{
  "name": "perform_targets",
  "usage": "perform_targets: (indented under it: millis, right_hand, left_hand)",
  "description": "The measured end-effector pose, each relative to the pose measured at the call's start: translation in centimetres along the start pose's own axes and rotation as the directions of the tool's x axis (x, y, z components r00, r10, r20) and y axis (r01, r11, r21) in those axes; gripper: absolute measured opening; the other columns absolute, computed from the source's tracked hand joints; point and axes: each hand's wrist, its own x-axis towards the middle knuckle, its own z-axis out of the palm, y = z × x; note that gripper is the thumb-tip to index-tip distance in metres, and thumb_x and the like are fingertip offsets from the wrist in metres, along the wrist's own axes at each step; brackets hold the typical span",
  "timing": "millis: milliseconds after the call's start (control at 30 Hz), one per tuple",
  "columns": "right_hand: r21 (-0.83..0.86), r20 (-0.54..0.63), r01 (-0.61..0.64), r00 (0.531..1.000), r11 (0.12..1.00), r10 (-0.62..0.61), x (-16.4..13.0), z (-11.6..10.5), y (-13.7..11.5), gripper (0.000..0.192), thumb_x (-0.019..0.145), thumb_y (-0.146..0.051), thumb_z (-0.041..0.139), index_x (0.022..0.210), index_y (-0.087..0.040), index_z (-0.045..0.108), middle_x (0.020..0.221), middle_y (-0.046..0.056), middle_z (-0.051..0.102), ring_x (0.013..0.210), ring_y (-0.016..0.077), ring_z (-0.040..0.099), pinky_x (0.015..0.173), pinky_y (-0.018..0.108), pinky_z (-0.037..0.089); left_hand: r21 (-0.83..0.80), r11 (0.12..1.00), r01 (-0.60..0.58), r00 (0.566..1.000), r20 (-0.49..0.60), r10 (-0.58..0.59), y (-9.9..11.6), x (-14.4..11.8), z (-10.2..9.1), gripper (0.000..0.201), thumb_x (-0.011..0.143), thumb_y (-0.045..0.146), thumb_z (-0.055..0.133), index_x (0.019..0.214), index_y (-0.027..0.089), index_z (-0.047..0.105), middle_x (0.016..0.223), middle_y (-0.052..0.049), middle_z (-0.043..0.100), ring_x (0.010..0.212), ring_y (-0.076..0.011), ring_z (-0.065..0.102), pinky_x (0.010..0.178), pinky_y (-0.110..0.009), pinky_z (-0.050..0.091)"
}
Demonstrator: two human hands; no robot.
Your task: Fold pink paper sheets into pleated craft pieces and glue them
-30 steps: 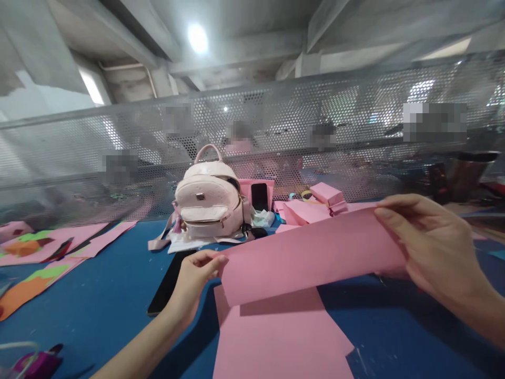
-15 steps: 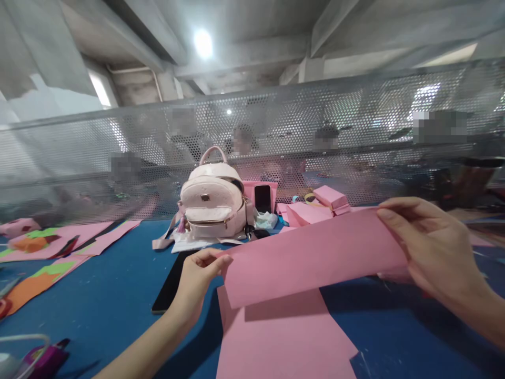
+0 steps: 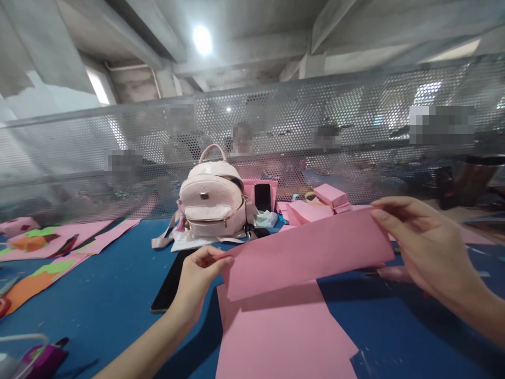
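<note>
I hold a pink paper sheet (image 3: 303, 252) lifted off a blue table (image 3: 102, 295), its far half raised toward me and its near half (image 3: 276, 342) lying flat. My left hand (image 3: 197, 281) pinches the sheet's left edge between thumb and fingers. At the upper right corner, my right hand (image 3: 426, 247) grips the sheet with the thumb on top. A dark phone (image 3: 173, 281) lies flat on the table just left of my left hand.
A pale pink backpack (image 3: 213, 202) stands at the back centre beside a second phone (image 3: 263, 197) and folded pink paper boxes (image 3: 329, 197). Pink, green and orange paper pieces (image 3: 43, 252) lie at left. A perforated metal screen (image 3: 276, 131) bounds the table; people sit behind it.
The raised part of the sheet has dropped slightly and its right corner has shifted left with my right hand. My left hand stays in place.
</note>
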Motion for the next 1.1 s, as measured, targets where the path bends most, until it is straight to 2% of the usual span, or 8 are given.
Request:
perform_targets:
  millis: [133, 300, 500, 633, 733, 900, 1000, 1100]
  right_hand:
    - [0.008, 0.137, 0.075, 0.988, 0.997, -0.075, 0.2, 0.1, 1.0, 0.023, 0.074, -0.041, 0.073, 0.089, -0.024, 0.069, 0.087, 0.001, 0.067, 0.078, 0.0172, 0.061, 0.070, 0.029, 0.053]
    - [-0.068, 0.254, 0.284, 0.932, 0.956, -0.259, -0.1, 0.4, 1.8, 0.010, 0.082, -0.033, 0.064, 0.086, -0.024, 0.068, 0.093, 0.001, 0.066, 0.092, 0.0182, 0.062, 0.091, 0.034, 0.046]
    - [-0.153, 0.328, 0.450, 0.863, 0.880, -0.385, -0.7, 0.5, 1.5, 0.006, 0.085, -0.024, 0.061, 0.087, -0.026, 0.066, 0.092, 0.000, 0.066, 0.090, 0.0179, 0.062, 0.086, 0.031, 0.046]
    - [-0.152, 0.404, 0.602, 0.762, 0.784, -0.507, -1.0, 0.6, 1.6, 0.008, 0.087, -0.024, 0.060, 0.090, -0.026, 0.067, 0.091, 0.001, 0.069, 0.091, 0.0213, 0.063, 0.088, 0.036, 0.047]
    - [-0.152, 0.544, 0.629, 0.697, 0.762, -0.467, -1.6, 0.7, 1.7, 0.014, 0.088, -0.028, 0.059, 0.100, -0.028, 0.067, 0.100, 0.003, 0.071, 0.100, 0.0251, 0.063, 0.091, 0.042, 0.047]
    - [-0.188, 0.792, 0.347, 0.607, 0.919, -0.067, -3.0, 0.8, 1.3, 0.039, 0.089, -0.041, 0.059, 0.128, -0.034, 0.056, 0.134, 0.004, 0.058, 0.125, 0.0299, 0.051, 0.104, 0.049, 0.040]
    - [-0.161, 0.885, 0.046, 0.449, 0.986, 0.124, -3.7, 1.1, 1.2, 0.048, 0.090, -0.046, 0.059, 0.136, -0.036, 0.049, 0.145, 0.004, 0.048, 0.133, 0.0295, 0.045, 0.109, 0.049, 0.037]
    - [-0.065, 0.958, -0.334, 0.243, 0.940, 0.153, -4.4, 1.7, 1.2, 0.054, 0.088, -0.053, 0.059, 0.134, -0.026, 0.049, 0.132, 0.011, 0.059, 0.116, 0.0272, 0.060, 0.095, 0.041, 0.050]
  left_hand:
    - [0.031, 0.991, -0.133, 0.991, 0.001, 0.133, 0.6, -0.2, -0.2, 0.005, 0.066, 0.018, 0.076, 0.064, 0.018, 0.071, 0.068, -0.001, 0.063, 0.070, -0.0152, 0.057, 0.066, -0.023, 0.044]
    - [0.166, 0.898, -0.407, 0.913, 0.063, 0.402, 1.3, -0.8, -0.4, 0.018, 0.072, 0.007, 0.067, 0.063, 0.022, 0.072, 0.074, -0.002, 0.061, 0.078, -0.0170, 0.057, 0.073, -0.027, 0.043]
    - [0.195, 0.864, -0.465, 0.885, 0.090, 0.456, 1.6, -1.4, -0.3, 0.027, 0.073, 0.001, 0.063, 0.061, 0.024, 0.069, 0.078, -0.001, 0.060, 0.081, -0.0173, 0.057, 0.075, -0.028, 0.043]
    - [0.177, 0.841, -0.510, 0.859, 0.140, 0.492, 1.9, -1.7, -0.3, 0.028, 0.076, 0.002, 0.062, 0.060, 0.024, 0.071, 0.079, -0.002, 0.060, 0.081, -0.0181, 0.056, 0.074, -0.029, 0.043]
    - [0.137, 0.844, -0.518, 0.850, 0.197, 0.489, 2.1, -1.9, -0.1, 0.026, 0.078, 0.008, 0.065, 0.060, 0.024, 0.072, 0.079, -0.003, 0.061, 0.080, -0.0193, 0.057, 0.073, -0.030, 0.044]
    - [-0.088, 0.928, -0.361, 0.844, 0.392, 0.366, 2.5, -2.6, 0.6, 0.025, 0.080, 0.030, 0.074, 0.056, 0.026, 0.075, 0.079, -0.007, 0.063, 0.081, -0.0232, 0.059, 0.077, -0.036, 0.047]
    - [-0.126, 0.964, -0.235, 0.838, 0.477, 0.267, 2.6, -3.1, 1.0, 0.029, 0.078, 0.037, 0.076, 0.051, 0.029, 0.074, 0.082, -0.008, 0.066, 0.082, -0.0241, 0.060, 0.082, -0.039, 0.048]
    - [-0.065, 0.977, -0.204, 0.821, 0.531, 0.207, 2.5, -3.1, 1.1, 0.034, 0.075, 0.047, 0.076, 0.047, 0.028, 0.073, 0.088, -0.011, 0.069, 0.098, -0.0293, 0.061, 0.093, -0.042, 0.045]
